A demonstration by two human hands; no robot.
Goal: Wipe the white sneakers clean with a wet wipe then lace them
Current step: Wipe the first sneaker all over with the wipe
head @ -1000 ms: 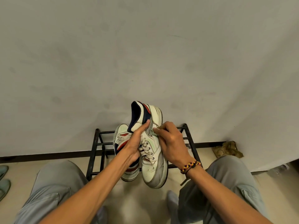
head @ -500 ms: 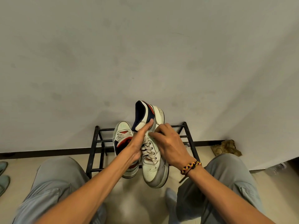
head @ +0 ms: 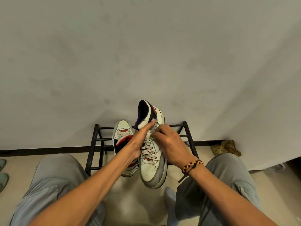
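Observation:
A white sneaker (head: 152, 170) with navy and red trim is held up in front of me, toe pointing down toward me, heel up. My left hand (head: 140, 141) grips its left side, thumb along the collar. My right hand (head: 169, 144) pinches the lace near the top eyelets on the right side. The grey-white laces (head: 147, 150) cross the tongue below my fingers. The second white sneaker (head: 121, 136) rests on the rack behind my left hand, partly hidden. No wet wipe shows.
A black metal shoe rack (head: 97, 144) stands against the grey wall (head: 146, 54). My knees in grey trousers flank the shoes. A crumpled brown cloth (head: 225, 147) lies on the floor at right. Pale green footwear (head: 3, 173) sits at the left edge.
My left hand has slid higher along the held sneaker's collar. My right hand has shifted slightly up and inward on the lace. The sneaker stays in place.

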